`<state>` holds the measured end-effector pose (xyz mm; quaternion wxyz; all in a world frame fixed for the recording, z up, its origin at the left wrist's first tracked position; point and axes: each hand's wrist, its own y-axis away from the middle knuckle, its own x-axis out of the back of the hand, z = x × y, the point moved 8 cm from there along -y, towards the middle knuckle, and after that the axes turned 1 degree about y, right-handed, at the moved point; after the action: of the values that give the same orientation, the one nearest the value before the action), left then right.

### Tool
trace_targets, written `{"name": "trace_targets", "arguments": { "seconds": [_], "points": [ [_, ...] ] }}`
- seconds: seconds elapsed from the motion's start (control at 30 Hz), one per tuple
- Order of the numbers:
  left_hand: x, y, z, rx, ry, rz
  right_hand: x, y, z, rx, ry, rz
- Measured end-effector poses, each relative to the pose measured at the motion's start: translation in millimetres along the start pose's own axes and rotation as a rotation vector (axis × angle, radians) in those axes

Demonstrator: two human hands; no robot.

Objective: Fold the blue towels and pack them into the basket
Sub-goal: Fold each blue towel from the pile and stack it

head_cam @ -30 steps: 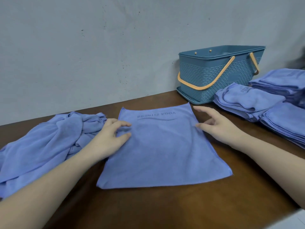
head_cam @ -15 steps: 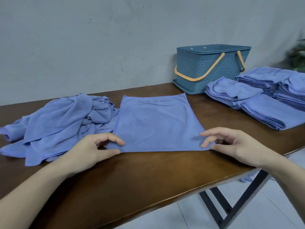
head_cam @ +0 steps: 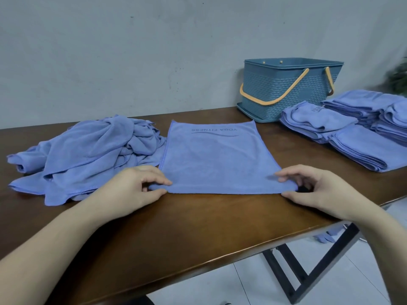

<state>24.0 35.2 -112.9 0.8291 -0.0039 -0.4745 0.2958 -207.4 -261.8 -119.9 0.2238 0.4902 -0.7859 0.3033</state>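
A blue towel point(head_cam: 217, 157) with "YOGA FITNESS" printed near its far edge lies flat on the brown table point(head_cam: 198, 227). My left hand point(head_cam: 132, 188) pinches its near left corner between thumb and fingers. My right hand point(head_cam: 312, 188) pinches its near right corner the same way. A teal basket point(head_cam: 286, 89) with orange handles stands at the back right against the wall. Its inside is hidden from here.
A heap of unfolded blue towels point(head_cam: 83, 155) lies left of the flat one. Stacks of folded blue towels point(head_cam: 356, 133) fill the right side in front of the basket. The table's front edge and black leg point(head_cam: 319, 265) show at lower right, with something blue point(head_cam: 326, 236) on the floor.
Both hands slid from the towel's far corners along its sides to the near corners and now pinch them. The view has pulled back and now takes in the table's front edge.
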Motion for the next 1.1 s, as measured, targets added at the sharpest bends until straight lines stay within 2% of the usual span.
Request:
{"name": "trace_targets", "arguments": {
  "seconds": [0.13, 0.23, 0.4, 0.53, 0.67, 0.83, 0.9, 1.0, 1.1],
  "points": [
    [3, -1, 3, -0.047, -0.026, 0.059, -1, -1, -3, 0.029, 0.127, 0.060],
    [7, -3, 0, 0.008, 0.118, 0.094, -2, 2, -11, 0.103, 0.209, 0.078],
    [3, -3, 4, 0.051, 0.222, 0.124, 6, 8, -8, 0.036, -0.122, 0.141],
    [4, -2, 22, -0.033, 0.377, 0.200, 18, 14, -21, 0.140, -0.139, 0.286],
    [-2, 0, 26, -0.058, 0.306, 0.103, 13, 12, -22, 0.163, -0.003, 0.200],
    [-11, 5, 17, -0.017, 0.205, -0.065, 4, 15, -21, 0.124, 0.013, 0.075],
    [-12, 9, 15, -0.005, 0.197, -0.103, 1, 17, -26, 0.177, 0.076, 0.042],
    [-11, 12, 18, 0.005, 0.177, -0.104, -4, 24, -36, 0.278, 0.195, 0.011],
    [-7, 12, 23, 0.020, 0.231, -0.033, -1, 33, -30, 0.283, 0.235, 0.014]
  ]
}}
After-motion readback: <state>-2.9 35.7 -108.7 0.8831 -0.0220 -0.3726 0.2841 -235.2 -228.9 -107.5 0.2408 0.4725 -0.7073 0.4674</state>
